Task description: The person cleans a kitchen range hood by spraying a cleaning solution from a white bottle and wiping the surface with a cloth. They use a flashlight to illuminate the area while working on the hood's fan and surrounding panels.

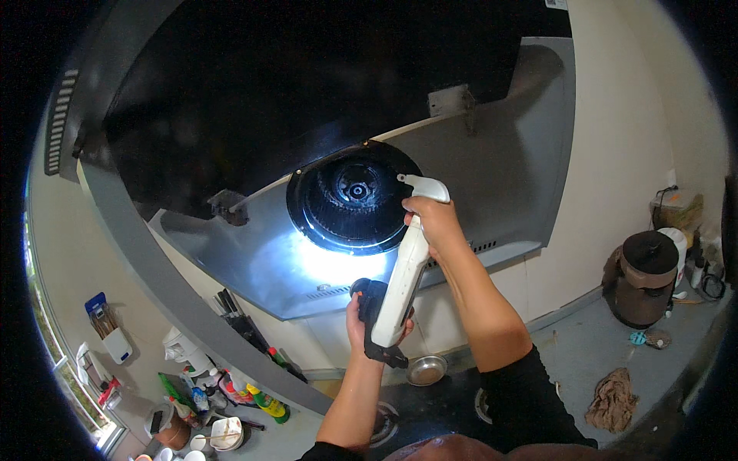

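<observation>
My right hand grips the neck of a white spray bottle, its nozzle pointing left over the dark round fan opening of a range hood. Below it, my left hand holds a black object, probably a hand-held lamp, against the bottle's lower end. Bright light falls on the hood's metal underside just below the opening. Inside the opening a hub shows at the middle.
Beneath the hood are a black gas stove and a metal bowl. At the right, a brown cloth and a dark lidded pot lie on the grey counter. Bottles and bowls crowd the lower left.
</observation>
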Action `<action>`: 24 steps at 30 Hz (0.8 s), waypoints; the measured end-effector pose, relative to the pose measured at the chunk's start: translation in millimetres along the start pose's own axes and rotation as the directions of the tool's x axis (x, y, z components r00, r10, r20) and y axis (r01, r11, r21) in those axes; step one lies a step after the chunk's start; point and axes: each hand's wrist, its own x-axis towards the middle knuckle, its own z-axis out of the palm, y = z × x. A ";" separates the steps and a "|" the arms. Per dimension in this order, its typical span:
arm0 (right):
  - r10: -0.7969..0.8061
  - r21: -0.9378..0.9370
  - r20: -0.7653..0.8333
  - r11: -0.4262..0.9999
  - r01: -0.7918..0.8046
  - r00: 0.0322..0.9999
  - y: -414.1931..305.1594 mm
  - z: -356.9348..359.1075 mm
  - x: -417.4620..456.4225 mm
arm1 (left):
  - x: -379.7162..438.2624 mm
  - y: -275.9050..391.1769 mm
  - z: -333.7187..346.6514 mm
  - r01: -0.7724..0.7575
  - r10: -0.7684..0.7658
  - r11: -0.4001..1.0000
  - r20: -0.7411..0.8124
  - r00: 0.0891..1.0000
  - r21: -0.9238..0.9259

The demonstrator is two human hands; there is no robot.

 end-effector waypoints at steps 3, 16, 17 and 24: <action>-0.014 0.068 0.057 0.998 0.010 0.998 7.3 -8.8 6.3 | -13.4 -10.7 9.6 0.005 -0.003 1.000 -0.086 0.996 0.027; 0.043 0.246 0.021 0.968 -0.047 0.999 35.2 -32.5 -17.4 | -34.9 -6.9 -7.5 -0.028 0.106 0.957 -0.255 0.961 0.290; 0.027 0.296 -0.006 0.955 -0.024 1.000 39.7 -32.6 -20.0 | -37.2 -5.2 -11.4 -0.028 0.120 0.949 -0.275 0.954 0.315; -0.006 0.288 0.016 0.958 0.001 1.000 67.4 -34.8 -19.3 | -39.4 8.3 -22.9 -0.068 0.155 0.956 -0.294 0.943 0.285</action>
